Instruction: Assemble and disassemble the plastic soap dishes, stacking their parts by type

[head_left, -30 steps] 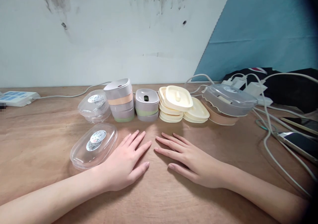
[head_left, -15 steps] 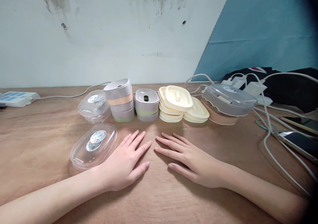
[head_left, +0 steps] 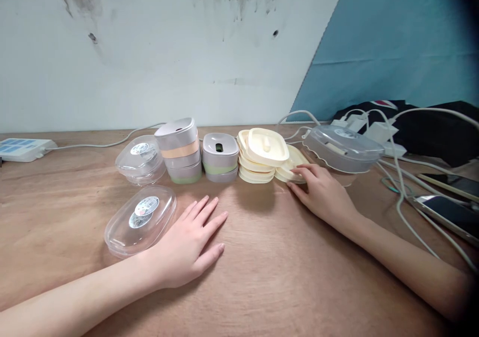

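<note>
My left hand (head_left: 189, 245) lies flat on the wooden table (head_left: 262, 277), fingers spread, holding nothing, right beside a clear oval lid (head_left: 140, 219) with a round sticker. My right hand (head_left: 324, 192) has reached to the back row, its fingertips touching the edge of a low cream lid (head_left: 290, 161) that lies next to a stack of cream lids (head_left: 262, 155). Whether those fingers grip the lid I cannot make out. Left of the stack stand a grey box with a green band (head_left: 220, 163) and a taller stack of grey boxes (head_left: 180, 149).
A clear lid pile (head_left: 140, 158) sits at the row's left end. A large clear-lidded container (head_left: 342, 150) stands right of my right hand. White cables (head_left: 402, 192), phones (head_left: 447, 212) and chargers crowd the right side. A white power strip (head_left: 24, 148) lies far left.
My right hand left the table centre and moved right and back to the low cream lid. The left hand stayed flat. The view shifted slightly.
</note>
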